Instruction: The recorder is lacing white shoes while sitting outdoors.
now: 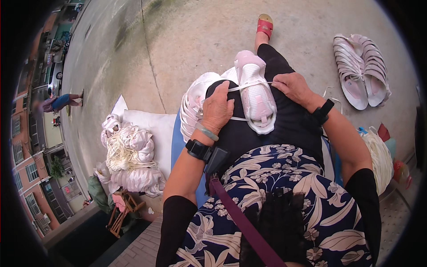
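A white and pink shoe upper lies lengthwise across my black-trousered thigh. A white shoelace is stretched taut over it from side to side. At the left of the upper, my left hand is closed on one end of the lace. Opposite it, my right hand pinches the other end between thumb and fingers. Another strand of lace runs out from the upper's left side below my left hand. Stacked shoe uppers sit just beyond my left hand, partly hidden by it and my leg.
To the left, more uppers and a heap of cream laces lie beside a white sheet. Two rows of nested uppers rest on the concrete at right. A lace bundle hangs by my right elbow. A person stands far left.
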Motion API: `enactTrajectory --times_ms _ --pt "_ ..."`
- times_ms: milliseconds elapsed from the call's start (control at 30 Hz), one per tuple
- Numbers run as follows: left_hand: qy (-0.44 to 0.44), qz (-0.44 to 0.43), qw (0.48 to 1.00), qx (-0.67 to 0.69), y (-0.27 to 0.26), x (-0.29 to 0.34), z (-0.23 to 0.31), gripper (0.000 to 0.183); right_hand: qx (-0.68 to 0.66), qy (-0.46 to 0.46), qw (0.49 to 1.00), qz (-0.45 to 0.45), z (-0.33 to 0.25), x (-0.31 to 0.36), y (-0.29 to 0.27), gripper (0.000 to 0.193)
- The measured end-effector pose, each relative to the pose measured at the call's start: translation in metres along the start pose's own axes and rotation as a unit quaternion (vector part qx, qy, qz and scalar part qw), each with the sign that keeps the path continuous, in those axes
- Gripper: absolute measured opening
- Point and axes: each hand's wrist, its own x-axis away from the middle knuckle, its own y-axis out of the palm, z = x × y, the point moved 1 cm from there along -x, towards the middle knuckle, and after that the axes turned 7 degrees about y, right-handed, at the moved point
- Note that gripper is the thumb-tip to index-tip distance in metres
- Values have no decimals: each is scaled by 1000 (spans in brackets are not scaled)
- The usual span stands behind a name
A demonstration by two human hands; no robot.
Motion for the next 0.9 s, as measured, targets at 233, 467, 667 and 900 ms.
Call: enactTrajectory --times_ms 233,467,667,900 --pt "54 -101 986 -118 10 -14 -9 4 23 -18 1000 10 17 14 -20 13" --pt "65 -20 957 -281 -80 17 -77 3 143 -7 990 12 52 53 -92 13" --pt "-183 84 976 -84 -172 57 -110 14 250 50 962 94 100 105 -192 13" --pt "45 14 972 -231 -214 59 -62 4 372 83 908 174 130 154 -316 18"
